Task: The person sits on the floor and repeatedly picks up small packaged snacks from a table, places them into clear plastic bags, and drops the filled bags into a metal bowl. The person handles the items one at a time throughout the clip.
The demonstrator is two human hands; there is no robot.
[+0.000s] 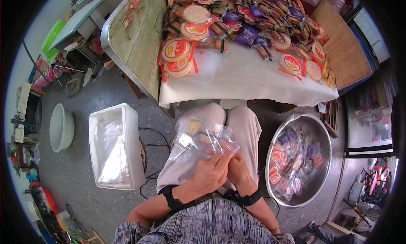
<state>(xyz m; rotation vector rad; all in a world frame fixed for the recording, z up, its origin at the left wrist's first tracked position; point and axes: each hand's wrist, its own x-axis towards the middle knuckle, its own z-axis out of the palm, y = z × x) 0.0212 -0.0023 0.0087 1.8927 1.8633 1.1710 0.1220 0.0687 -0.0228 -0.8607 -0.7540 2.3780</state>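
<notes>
Over my lap, a clear plastic bag (203,137) holds several small wrapped snacks, one of them yellow. Both hands pinch the bag's near edge. My left hand (211,172) has its thumb and fingers on that edge, and my right hand (239,168) grips it close beside, nearly touching the left. Fingertips of the right hand are partly hidden. Beyond my knees, a table under a white cloth (247,82) bears a heap of wrapped snacks (263,15), among them purple packets (246,35) and round biscuits in red-edged wrappers (176,50).
Left of my legs stands a white foam box (134,149) with clear plastic bags (111,149) inside; a white basin (68,129) is farther left. At my right, a metal basin (328,161) holds filled bags (291,164). Black cables (158,145) run along the floor beside the box.
</notes>
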